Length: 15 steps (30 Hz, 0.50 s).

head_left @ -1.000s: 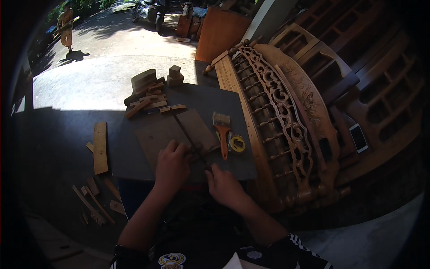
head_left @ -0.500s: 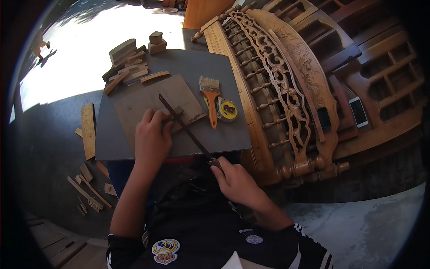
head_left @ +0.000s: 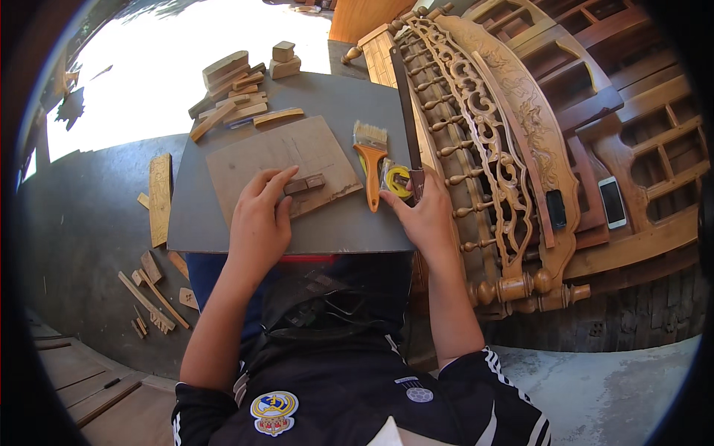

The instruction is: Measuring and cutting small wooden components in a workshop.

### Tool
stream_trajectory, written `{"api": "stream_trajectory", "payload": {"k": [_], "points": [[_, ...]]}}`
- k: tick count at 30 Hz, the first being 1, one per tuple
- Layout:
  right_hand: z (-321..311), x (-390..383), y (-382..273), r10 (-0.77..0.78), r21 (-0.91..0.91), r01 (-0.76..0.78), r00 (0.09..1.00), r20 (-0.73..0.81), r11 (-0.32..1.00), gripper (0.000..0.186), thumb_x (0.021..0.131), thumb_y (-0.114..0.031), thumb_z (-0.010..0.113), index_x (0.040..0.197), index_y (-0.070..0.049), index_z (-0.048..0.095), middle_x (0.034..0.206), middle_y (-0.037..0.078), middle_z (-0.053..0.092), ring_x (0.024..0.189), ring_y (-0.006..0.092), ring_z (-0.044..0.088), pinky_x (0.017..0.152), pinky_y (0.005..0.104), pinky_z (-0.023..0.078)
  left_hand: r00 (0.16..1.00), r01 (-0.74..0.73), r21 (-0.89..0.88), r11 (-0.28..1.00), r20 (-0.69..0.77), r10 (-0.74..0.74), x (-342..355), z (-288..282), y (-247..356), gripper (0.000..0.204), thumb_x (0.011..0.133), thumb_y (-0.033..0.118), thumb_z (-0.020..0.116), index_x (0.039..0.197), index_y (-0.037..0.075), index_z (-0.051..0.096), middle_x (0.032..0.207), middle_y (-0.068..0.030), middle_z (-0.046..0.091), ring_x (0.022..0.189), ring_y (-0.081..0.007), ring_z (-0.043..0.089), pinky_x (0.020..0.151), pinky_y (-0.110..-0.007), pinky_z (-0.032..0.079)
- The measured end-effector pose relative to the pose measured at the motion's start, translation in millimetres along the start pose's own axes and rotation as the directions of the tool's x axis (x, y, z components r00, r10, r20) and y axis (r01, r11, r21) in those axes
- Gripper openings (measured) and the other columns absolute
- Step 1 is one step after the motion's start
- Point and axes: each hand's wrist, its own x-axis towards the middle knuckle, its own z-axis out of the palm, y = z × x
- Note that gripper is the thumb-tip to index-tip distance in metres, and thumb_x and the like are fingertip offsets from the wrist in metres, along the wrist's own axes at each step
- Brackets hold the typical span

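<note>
A small brown wood block [head_left: 305, 184] lies on a flat wooden board [head_left: 253, 157] on the grey table. My left hand [head_left: 260, 219] is beside the block's left end, thumb and forefinger apart; any light touch is hard to make out. In my right hand [head_left: 428, 217] is a long, narrow, dark-bladed hand tool [head_left: 406, 97], its blade pointing away along the table's right edge. My right thumb reaches toward a yellow tape measure [head_left: 399, 181]. Between the hands, farther from me, lies a paintbrush [head_left: 372, 160] with an orange handle.
Several wood offcuts [head_left: 227, 82] are heaped at the table's far left. More scraps [head_left: 159, 201] lie on the floor at left. Carved wooden furniture panels [head_left: 506, 111] stand close on the right, with a white phone [head_left: 612, 202] and a dark phone [head_left: 555, 208] resting there.
My right hand has moved right and away from me, lifting the long tool off the block to the table's right side. The fingers of my left hand have loosened beside the block.
</note>
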Motion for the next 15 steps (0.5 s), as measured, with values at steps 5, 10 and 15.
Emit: {"api": "stream_trajectory", "payload": {"k": [5,10,15], "points": [[0,3,8,0.154,0.187,-0.204,0.955,0.253,0.961,0.052,0.077,-0.022,0.09,0.116,0.0,0.063,0.092,0.007,0.061,0.082,0.0188,0.062,0.076,0.033,0.053,1.0,0.009,0.033,0.999,-0.01,-0.009,2,-3,4,0.045,0.087,-0.006,0.064,0.13,0.007,0.066,0.121,-0.0148,0.065,0.091,-0.0282,0.065,0.085,-0.037,0.054],[-5,-8,12,0.152,0.287,-0.21,0.965,0.212,0.935,0.053,0.076,-0.015,0.09,0.119,-0.001,0.063,0.093,0.003,0.061,0.085,0.0135,0.061,0.078,0.0303,0.053,0.998,0.041,-0.023,0.999,-0.044,-0.042,0,-5,4,0.038,0.086,-0.002,0.067,0.123,0.006,0.069,0.12,-0.0135,0.066,0.094,-0.0287,0.064,0.09,-0.039,0.051],[-32,-41,-7,0.119,0.784,-0.239,0.971,0.209,0.572,0.052,0.069,0.0,0.093,0.1,-0.008,0.052,0.128,0.013,0.062,0.123,0.0212,0.06,0.102,0.0366,0.05,0.968,-0.233,0.087,0.969,-0.077,0.24,-8,-2,9,0.029,0.088,-0.001,0.068,0.117,0.005,0.071,0.115,-0.0126,0.067,0.094,-0.0284,0.065,0.088,-0.038,0.052]]}}
